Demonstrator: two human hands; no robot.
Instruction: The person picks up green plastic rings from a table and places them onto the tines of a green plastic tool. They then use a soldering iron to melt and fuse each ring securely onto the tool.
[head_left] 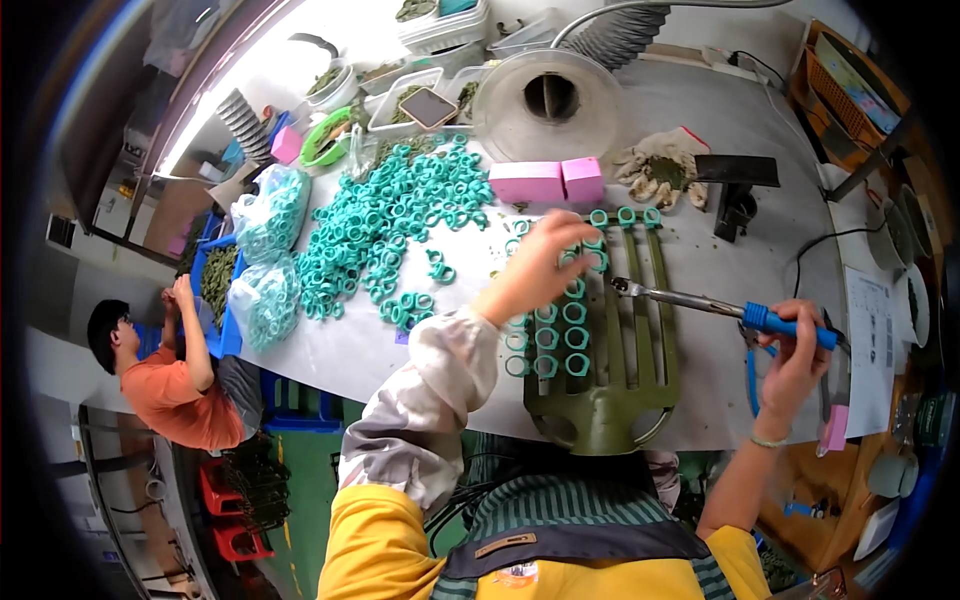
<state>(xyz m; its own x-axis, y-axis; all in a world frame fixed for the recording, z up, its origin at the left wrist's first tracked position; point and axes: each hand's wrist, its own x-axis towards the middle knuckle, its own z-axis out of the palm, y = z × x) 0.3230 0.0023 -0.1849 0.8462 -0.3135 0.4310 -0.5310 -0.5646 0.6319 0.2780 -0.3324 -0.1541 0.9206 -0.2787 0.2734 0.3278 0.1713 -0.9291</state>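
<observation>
Over the upper part of a green slotted rack (600, 408), my left hand (545, 262) has its fingers curled, thumb and fingertips at a teal ring (597, 261). Part of that ring is hidden by the fingers. Several more teal rings (577, 338) sit in rows along the rack's left bars, and a few are at its far end. On the right, my right hand (792, 362) grips the blue handle of a soldering iron (770, 319). Its metal shaft points left across the rack, and the tip is close to the middle bars.
A big heap of teal rings (400, 215) and bagged rings (270, 215) cover the table's left. Pink blocks (530, 182), a glove (655, 165) and a black stand (737, 185) lie beyond the rack. A clear round hood (500, 105) stands behind. Another person (185, 385) sits far left.
</observation>
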